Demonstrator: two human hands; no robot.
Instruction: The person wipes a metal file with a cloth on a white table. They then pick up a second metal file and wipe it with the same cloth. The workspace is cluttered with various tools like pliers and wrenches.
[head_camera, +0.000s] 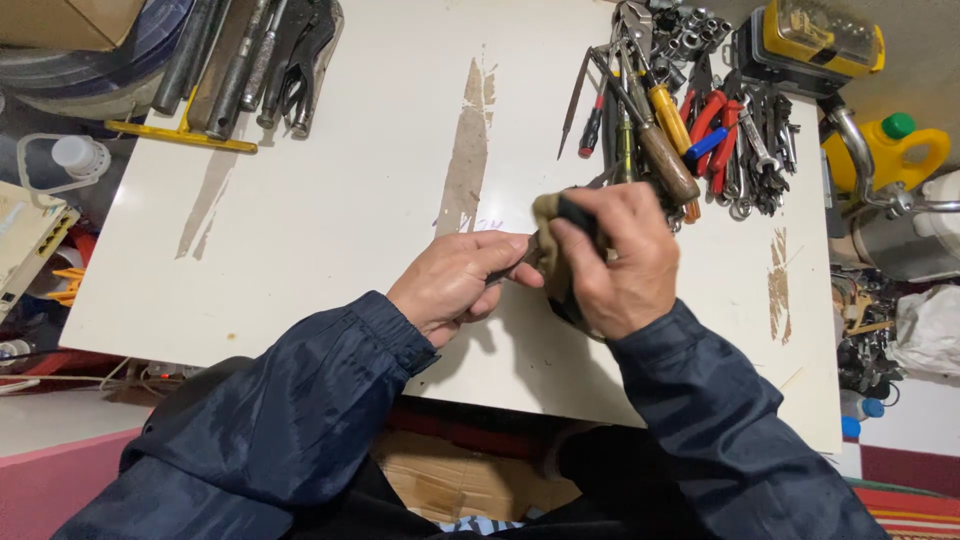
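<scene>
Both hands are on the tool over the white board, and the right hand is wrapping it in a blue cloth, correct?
Not quite: the head view shows the cloth is tan, not blue. The right hand wraps it round the tool, the left hand grips the other end, over the white board.

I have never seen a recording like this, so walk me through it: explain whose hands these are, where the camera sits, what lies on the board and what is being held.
There is one picture, taken by a camera worn on the person's head and looking down, so both hands in dark blue jacket sleeves are the wearer's own. The left hand pinches one end of a slim dark metal tool. The right hand is closed around a tan cloth wrapped over that tool's other end. They work above a white board with worn brown patches. At its far right lies a heap of hand tools: screwdrivers, pliers with red handles, spanners. At the far left lie several long grey metal tools and a yellow bar.
</scene>
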